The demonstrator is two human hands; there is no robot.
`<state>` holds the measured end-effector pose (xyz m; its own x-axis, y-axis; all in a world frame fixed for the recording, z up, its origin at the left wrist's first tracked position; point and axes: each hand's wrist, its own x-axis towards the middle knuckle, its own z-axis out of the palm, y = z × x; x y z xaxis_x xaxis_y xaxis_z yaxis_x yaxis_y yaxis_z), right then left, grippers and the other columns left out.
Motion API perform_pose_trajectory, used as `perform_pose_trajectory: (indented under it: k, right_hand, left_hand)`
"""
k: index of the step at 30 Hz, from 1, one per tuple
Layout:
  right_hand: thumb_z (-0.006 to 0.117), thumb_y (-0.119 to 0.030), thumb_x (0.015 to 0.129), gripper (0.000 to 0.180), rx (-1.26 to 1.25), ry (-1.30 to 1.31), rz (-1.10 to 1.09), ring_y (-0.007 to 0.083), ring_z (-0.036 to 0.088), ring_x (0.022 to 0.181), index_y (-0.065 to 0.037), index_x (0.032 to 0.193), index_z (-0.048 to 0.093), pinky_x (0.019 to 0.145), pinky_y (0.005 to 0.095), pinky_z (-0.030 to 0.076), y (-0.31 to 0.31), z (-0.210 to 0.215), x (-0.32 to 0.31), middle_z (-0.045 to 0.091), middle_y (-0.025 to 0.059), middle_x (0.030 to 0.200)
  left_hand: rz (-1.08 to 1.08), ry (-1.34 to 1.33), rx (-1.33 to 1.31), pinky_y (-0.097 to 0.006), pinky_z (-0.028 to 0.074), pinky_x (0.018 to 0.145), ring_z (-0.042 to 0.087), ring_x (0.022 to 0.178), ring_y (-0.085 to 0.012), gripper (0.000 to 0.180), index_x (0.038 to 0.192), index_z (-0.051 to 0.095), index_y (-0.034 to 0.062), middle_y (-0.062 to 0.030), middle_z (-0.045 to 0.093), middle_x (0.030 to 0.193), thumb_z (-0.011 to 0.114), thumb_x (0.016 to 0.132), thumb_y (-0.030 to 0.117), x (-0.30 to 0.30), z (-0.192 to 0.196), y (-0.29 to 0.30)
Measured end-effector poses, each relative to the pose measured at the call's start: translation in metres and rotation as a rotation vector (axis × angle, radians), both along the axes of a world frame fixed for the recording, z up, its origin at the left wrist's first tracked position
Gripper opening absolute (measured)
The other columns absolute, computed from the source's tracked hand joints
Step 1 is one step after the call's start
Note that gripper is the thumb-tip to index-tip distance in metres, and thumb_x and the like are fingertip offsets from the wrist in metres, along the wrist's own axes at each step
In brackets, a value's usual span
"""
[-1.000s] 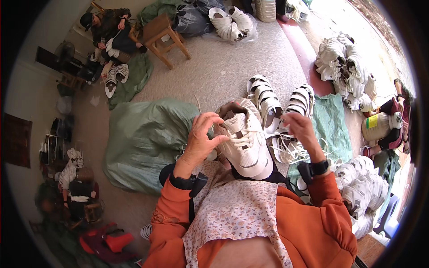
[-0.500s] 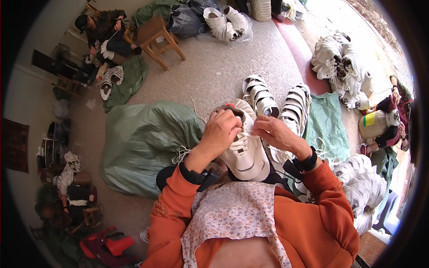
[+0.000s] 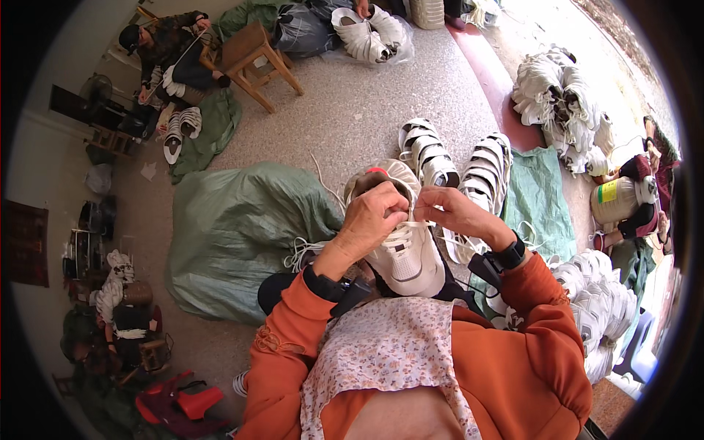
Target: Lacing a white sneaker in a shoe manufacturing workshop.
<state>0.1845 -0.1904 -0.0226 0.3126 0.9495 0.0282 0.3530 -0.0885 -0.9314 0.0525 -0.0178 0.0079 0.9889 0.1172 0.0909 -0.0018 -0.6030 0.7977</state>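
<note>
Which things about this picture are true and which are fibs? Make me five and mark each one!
1. The left hand and right hand are both at the laced part of a white shoe. True.
2. The bulging green sack is to the right of that shoe. False: it is on the left.
3. The apron has a flower pattern. True.
4. The person's sleeves are blue. False: they are orange.
5. A wooden stool stands on the floor farther off, beyond the sack. True.
</note>
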Motion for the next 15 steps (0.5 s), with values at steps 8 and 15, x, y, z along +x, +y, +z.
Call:
perform_pose_trajectory:
  k: [8,15]
  right_hand:
    - [0.078,-0.014,0.077,0.042,0.139,0.034,0.106,0.0173,0.054,0.095,-0.01,0.115,0.061,0.082,0.0309,0.047,0.013,-0.003,0.021,0.052,0.0049,0.115]
    - [0.081,-0.019,0.074,0.04,0.23,0.024,0.096,0.0163,0.053,0.092,-0.011,0.108,0.062,0.082,0.0297,0.046,0.018,-0.018,0.023,0.052,0.003,0.111]
  left_hand:
    - [-0.007,0.017,0.027,-0.035,0.049,0.067,0.062,0.074,-0.0252,0.008,0.081,0.065,0.0029,-0.0084,0.06,0.082,0.068,0.075,0.007,0.0,-0.005,0.001]
    - [-0.028,-0.194,0.246,-0.034,0.047,0.063,0.061,0.07,-0.0242,0.007,0.079,0.063,0.0034,-0.0062,0.058,0.078,0.067,0.074,0.005,0.001,-0.004,-0.002]
